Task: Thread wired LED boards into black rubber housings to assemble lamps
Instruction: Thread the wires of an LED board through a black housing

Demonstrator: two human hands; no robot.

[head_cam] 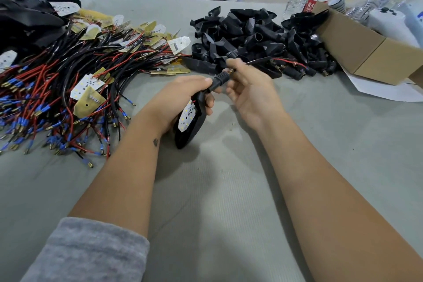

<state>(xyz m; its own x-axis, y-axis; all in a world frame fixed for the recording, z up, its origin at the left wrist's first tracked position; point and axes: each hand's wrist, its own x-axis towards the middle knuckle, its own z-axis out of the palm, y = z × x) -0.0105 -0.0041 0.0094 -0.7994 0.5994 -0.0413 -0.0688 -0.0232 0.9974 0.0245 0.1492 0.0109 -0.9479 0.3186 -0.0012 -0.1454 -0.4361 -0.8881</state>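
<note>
Above the grey tabletop (229,190), the left hand (183,96) is gripping the black rubber housing (194,121), its neck pointing up-right toward the right hand (249,91), which is pinching the emerging brass wire terminal (230,71).

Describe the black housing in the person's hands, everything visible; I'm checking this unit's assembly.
The black rubber housing looks matte and dark, with a broad paddle-like body and a narrow tubular neck pointing up-right. A white LED board dotted with small emitters lies in its open face. The left hand grips the body and neck; the right hand pinches a copper-coloured threaded tip at the neck's end. It is held above the grey table.
</note>
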